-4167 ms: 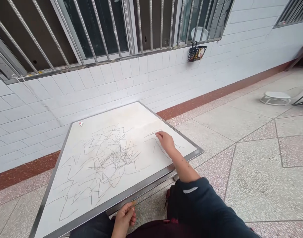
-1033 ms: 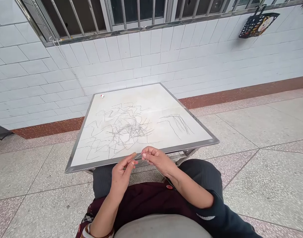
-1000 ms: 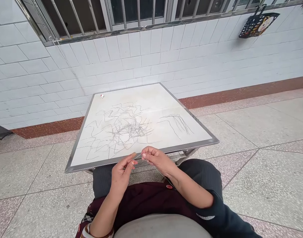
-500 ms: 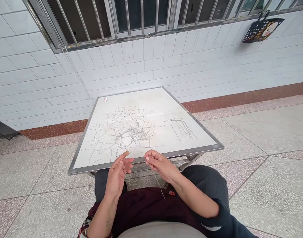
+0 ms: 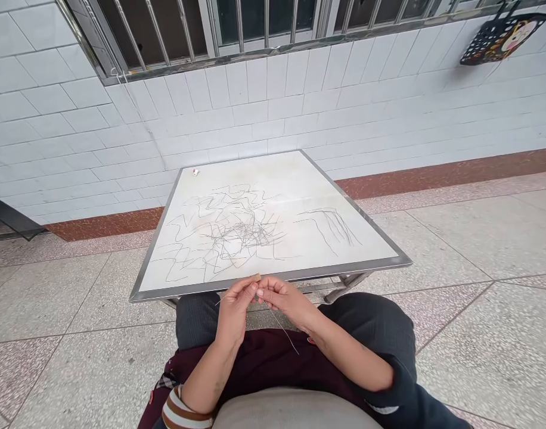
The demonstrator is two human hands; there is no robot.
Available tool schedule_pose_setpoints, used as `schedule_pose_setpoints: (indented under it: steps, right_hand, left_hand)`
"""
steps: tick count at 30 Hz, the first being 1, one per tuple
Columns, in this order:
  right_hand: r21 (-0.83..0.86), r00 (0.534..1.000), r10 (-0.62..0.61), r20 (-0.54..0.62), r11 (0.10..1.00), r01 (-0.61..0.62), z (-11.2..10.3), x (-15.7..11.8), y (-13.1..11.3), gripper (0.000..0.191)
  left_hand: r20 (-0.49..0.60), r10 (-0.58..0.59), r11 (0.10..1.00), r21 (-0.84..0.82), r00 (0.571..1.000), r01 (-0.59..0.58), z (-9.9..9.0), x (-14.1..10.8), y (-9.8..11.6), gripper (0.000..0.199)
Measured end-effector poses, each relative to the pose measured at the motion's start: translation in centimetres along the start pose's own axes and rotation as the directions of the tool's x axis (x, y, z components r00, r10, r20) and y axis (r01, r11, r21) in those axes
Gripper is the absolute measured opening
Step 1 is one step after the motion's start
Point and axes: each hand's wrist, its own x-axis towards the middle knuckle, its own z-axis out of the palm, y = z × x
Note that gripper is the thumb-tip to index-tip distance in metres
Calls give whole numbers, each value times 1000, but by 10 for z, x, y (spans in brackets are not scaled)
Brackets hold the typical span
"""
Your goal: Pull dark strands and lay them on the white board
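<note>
While held close together, pinching thin wire (image 5: 285,333) in left hand (image 5: 232,313) and in right hand (image 5: 291,304).
Both nearly closed, near edge of surface (image 5: 315,179).

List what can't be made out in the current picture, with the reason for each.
All in the head view:
- Tips of the left hand and right hand: overlapping fingers hide how they grip the thin strand.
- Dark lines: too fine to tell drawn from loose.
- Red-and-white object: too small to identify.
- Bag straps: tops cut off by the upper edge.
</note>
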Motion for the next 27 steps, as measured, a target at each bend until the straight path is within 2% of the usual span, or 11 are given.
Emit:
schedule_pose_setpoints:
  steps: [6, 9, 15, 22, 27]
  right_hand:
    - [-50, 999, 23, 41, 999, -21, 6, -1, 7, 29]
    - [-56, 1000, 21, 22, 998, -20, 7, -1, 7, 29]
    - [-14, 1000, -23, -10, 1000, 23, 6, 2, 12, 28]
    - [-58, 999, -39, -16, 998, 38, 6, 3, 12, 27]
    - [-85, 992, -120, -33, 989, 117, 5, 4, 16, 26]
  left_hand:
    - [-95, 2, 996, -84, 995, -10, -9, 5, 5, 21]
    - [-130, -1, 992, -123, 991, -15, -13, 7, 9, 20]
    - [-93, -14, 992, -125, 996, 2, -11, 7, 5, 19]
    - [-127, 37, 992, -116, 991, -52, -16, 9, 3, 18]
    - [-116, 48, 994, -91, 992, -59, -15, 8, 2, 21]
